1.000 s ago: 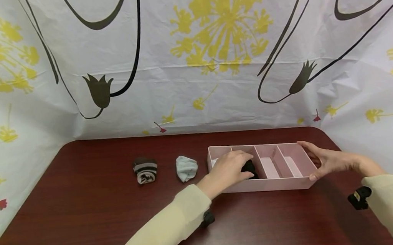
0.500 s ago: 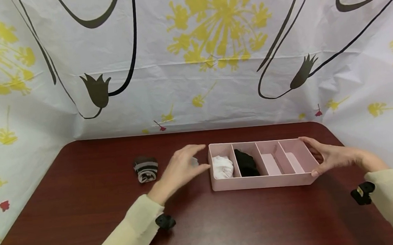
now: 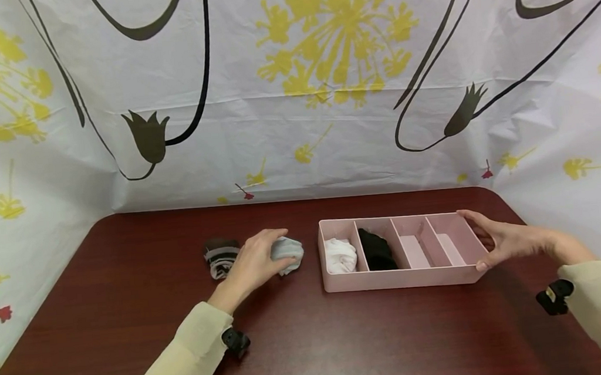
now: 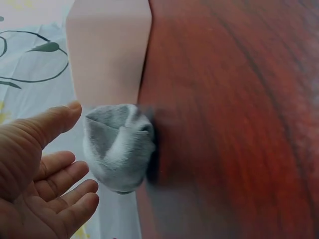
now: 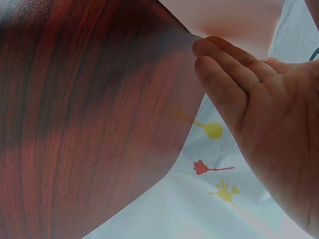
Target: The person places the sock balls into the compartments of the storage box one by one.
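Note:
My left hand (image 3: 250, 263) reaches round the pale grey-blue rolled sock (image 3: 288, 250) on the table, thumb and fingers spread. In the left wrist view a gap shows between the fingers and that sock (image 4: 119, 149). My right hand (image 3: 519, 241) holds the right end of a pink divided box (image 3: 403, 278), thumb at the near corner and fingers at the far one. A white rolled sock (image 3: 340, 256) lies in the box's leftmost compartment. Beside it, a black sock (image 3: 377, 250) fills the second. Nothing lies in the two right compartments.
A brown, striped rolled sock (image 3: 222, 258) lies left of the grey-blue one, partly behind my left hand. The dark red wooden table (image 3: 354, 336) ends at the back against a patterned white cloth (image 3: 250, 85).
My left hand has left the black sock in the second compartment, come out of the box and moved left to the grey-blue sock. The right hand stays at the box end.

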A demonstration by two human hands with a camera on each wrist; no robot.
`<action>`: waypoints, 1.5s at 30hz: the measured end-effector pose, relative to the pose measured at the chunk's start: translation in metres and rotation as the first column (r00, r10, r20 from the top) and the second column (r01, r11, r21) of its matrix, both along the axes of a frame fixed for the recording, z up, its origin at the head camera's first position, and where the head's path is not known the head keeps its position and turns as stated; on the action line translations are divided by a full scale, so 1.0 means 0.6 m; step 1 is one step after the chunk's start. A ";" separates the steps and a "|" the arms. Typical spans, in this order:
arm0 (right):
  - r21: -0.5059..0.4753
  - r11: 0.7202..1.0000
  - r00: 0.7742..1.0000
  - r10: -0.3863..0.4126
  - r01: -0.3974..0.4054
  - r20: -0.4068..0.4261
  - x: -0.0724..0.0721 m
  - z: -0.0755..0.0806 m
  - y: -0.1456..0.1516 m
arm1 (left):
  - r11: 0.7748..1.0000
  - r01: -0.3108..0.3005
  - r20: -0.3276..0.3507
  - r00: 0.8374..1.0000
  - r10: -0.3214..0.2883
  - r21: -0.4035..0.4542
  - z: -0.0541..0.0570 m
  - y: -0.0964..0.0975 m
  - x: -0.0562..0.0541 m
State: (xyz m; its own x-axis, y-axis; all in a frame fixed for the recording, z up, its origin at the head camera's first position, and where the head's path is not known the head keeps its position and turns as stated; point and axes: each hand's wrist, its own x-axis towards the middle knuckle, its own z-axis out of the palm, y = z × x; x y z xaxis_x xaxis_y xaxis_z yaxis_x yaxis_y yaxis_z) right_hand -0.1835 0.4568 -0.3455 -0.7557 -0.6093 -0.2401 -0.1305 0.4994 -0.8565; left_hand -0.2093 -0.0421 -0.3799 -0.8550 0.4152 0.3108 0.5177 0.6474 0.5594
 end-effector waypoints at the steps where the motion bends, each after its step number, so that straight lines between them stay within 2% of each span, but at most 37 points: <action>1: -0.001 1.000 1.000 0.002 -0.002 0.000 0.000 0.000 0.000 | 1.000 -0.003 0.002 1.000 0.003 -0.004 -0.003 0.000 -0.001; 6: 0.007 1.000 1.000 -0.004 0.004 0.001 0.000 0.000 0.000 | 1.000 -0.018 0.031 0.999 0.019 -0.018 -0.016 0.002 -0.004; 11: 0.009 1.000 1.000 -0.016 0.016 0.000 0.000 0.001 0.001 | 0.999 -0.033 0.046 0.998 0.035 -0.034 -0.020 0.004 -0.006; 19: 0.024 0.999 0.999 -0.037 0.037 -0.005 -0.001 0.002 0.000 | 0.997 -0.051 0.033 0.998 0.053 -0.050 -0.028 0.007 -0.007; 25: 0.016 0.999 0.999 -0.034 0.034 -0.003 -0.001 0.003 0.000 | 0.998 -0.050 -0.002 0.999 0.049 -0.044 -0.032 0.006 -0.009; 45: 0.040 0.998 0.999 -0.048 0.048 0.007 0.001 0.001 -0.001 | 0.998 -0.063 -0.030 0.998 0.063 -0.013 -0.036 0.008 -0.008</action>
State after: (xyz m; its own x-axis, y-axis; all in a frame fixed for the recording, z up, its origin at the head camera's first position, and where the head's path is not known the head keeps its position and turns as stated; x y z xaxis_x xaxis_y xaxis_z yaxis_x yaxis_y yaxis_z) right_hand -0.1831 0.4565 -0.3450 -0.7820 -0.5620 -0.2696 -0.0987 0.5387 -0.8367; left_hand -0.2139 -0.0372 -0.4013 -0.8699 0.3653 0.3314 0.4922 0.6865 0.5353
